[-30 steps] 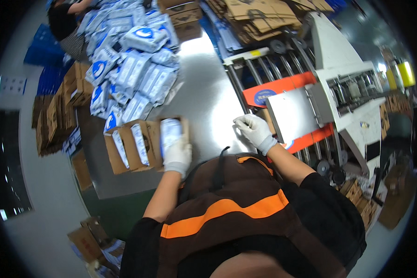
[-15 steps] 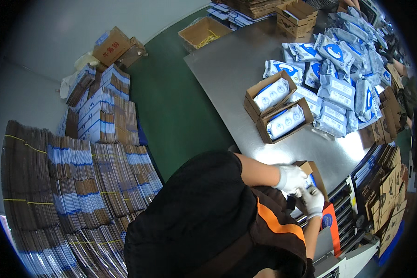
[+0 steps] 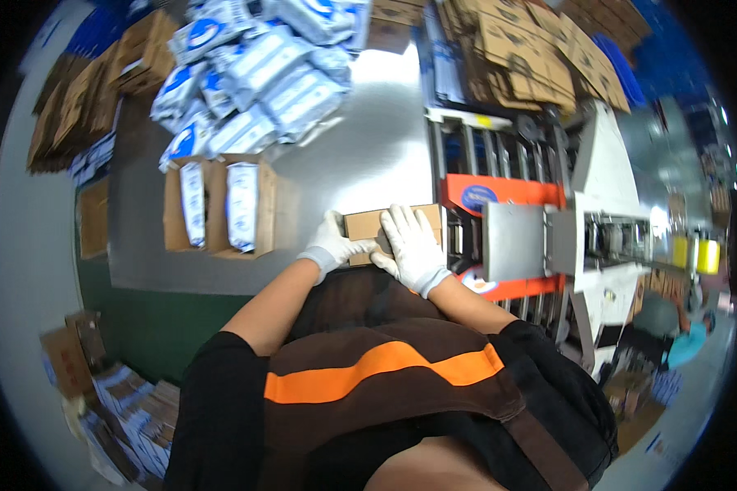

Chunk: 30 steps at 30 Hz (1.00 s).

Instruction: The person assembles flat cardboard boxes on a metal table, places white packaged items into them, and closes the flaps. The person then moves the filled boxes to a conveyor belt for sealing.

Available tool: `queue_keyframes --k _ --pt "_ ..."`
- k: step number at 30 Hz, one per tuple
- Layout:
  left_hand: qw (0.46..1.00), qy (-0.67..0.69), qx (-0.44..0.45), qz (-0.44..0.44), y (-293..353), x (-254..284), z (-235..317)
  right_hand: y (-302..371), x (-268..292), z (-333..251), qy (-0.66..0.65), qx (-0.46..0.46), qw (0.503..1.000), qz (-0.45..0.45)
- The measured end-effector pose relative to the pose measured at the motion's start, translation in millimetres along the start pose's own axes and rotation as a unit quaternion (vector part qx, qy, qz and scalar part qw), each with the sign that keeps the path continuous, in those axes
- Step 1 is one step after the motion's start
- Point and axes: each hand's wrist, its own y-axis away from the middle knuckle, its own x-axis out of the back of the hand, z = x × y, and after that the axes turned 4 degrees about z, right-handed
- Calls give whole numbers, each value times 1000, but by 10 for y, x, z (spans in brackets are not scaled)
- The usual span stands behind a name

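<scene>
Both hands wear white gloves and are at a small brown cardboard box [image 3: 367, 223] at the near edge of the metal table, its top flaps folded down. My left hand [image 3: 333, 243] grips the left end of the box, thumb along its near side. My right hand [image 3: 411, 245] lies over the top with fingers stretched and spread, covering part of it. To the left stand two open cardboard boxes side by side, a left box [image 3: 174, 214] and a right box [image 3: 266, 213], each with a white-and-blue packet upright inside.
A heap of white-and-blue packets [image 3: 262, 69] lies beyond the open boxes on the metal table [image 3: 139, 237]. Right of my hands is a roller conveyor machine with orange guides [image 3: 512, 190] and a metal plate [image 3: 514, 243]. Flattened cartons [image 3: 520, 53] are stacked behind it.
My view has turned to the right, toward the conveyor. The box at my hands showed an open top with something blue-and-white inside; now its top is folded shut. My right hand has flattened onto it.
</scene>
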Motion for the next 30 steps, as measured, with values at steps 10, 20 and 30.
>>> queue_keyframes --k 10,20,30 --pt "974 93 18 -207 -163 -854 602 644 335 539 41 -124 990 53" --pt "914 -270 30 302 291 1298 -67 458 219 35 -306 -191 930 70" --pt "815 -272 -419 295 734 711 -52 -457 410 -55 -253 -237 936 -56"
